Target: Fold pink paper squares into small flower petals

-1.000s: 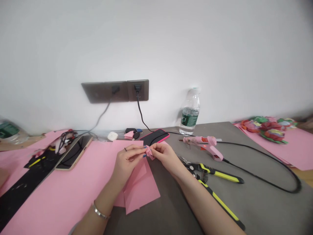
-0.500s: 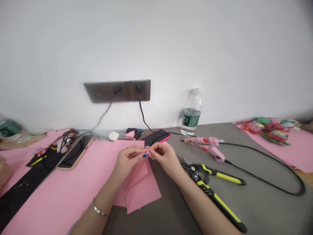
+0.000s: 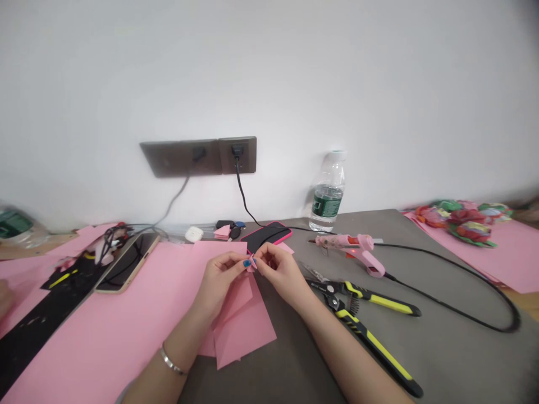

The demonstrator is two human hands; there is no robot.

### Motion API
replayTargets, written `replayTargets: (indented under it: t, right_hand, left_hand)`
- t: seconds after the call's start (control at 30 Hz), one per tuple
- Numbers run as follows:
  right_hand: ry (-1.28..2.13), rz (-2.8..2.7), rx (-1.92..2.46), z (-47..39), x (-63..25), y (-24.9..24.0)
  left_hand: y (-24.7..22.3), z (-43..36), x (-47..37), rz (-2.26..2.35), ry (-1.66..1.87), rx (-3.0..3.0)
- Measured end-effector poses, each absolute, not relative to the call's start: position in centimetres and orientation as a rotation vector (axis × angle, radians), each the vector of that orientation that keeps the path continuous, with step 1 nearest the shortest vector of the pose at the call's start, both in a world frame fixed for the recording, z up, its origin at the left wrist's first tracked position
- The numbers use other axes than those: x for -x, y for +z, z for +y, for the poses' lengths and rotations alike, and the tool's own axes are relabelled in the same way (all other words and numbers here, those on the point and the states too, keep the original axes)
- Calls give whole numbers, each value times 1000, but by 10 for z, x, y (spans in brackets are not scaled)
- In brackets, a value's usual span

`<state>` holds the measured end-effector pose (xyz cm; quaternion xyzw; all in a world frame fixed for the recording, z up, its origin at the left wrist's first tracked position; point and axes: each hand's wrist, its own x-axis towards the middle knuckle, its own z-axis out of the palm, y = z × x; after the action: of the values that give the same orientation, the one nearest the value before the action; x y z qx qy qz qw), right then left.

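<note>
A small folded piece of pink paper (image 3: 251, 264) is pinched between the fingertips of both hands, above the table. My left hand (image 3: 222, 278) grips it from the left, thumb and forefinger closed. On the other side my right hand (image 3: 280, 273) holds it the same way. The fingers cover much of the piece, so its exact shape is unclear. Under my left hand lie pink paper sheets (image 3: 248, 334), one of them creased. Just behind the hands rests a phone with a pink edge (image 3: 269, 234). Yellow and black wire-stripper pliers (image 3: 366, 331) lie beside my right forearm.
A pink glue gun (image 3: 353, 245) with a black cord lies at the right. Behind it stands a water bottle (image 3: 327, 199). Colourful paper flowers (image 3: 463, 219) rest on pink sheets at far right. Another phone (image 3: 126, 264) lies left; another person's hand (image 3: 5, 297) shows at the edge.
Both hands still pinch the small paper; the fingers have shifted slightly and the piece has turned, showing less of it. The whole view has moved a little.
</note>
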<state>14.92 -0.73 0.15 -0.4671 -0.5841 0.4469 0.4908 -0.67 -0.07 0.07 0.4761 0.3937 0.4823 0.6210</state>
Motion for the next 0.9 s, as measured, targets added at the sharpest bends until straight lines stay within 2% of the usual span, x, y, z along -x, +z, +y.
replayTargets:
  t: [0.27,0.53,0.7,0.9]
  right_hand:
    - [1043,-1428,1117,-7,-148,-1]
    - [1257,-1281,1038,1,-155,-7]
    - [1206,-1302,1057,-1,-154,-6]
    - [1110,-1423,985,-3,-154,-1]
  left_hand:
    - [-2,-3,0,913,1076,-763]
    - [4,-4,4,948,1062,-1109]
    - [6,-7,4,933,1092,-1190]
    - [3,-4,4,893,1093,-991]
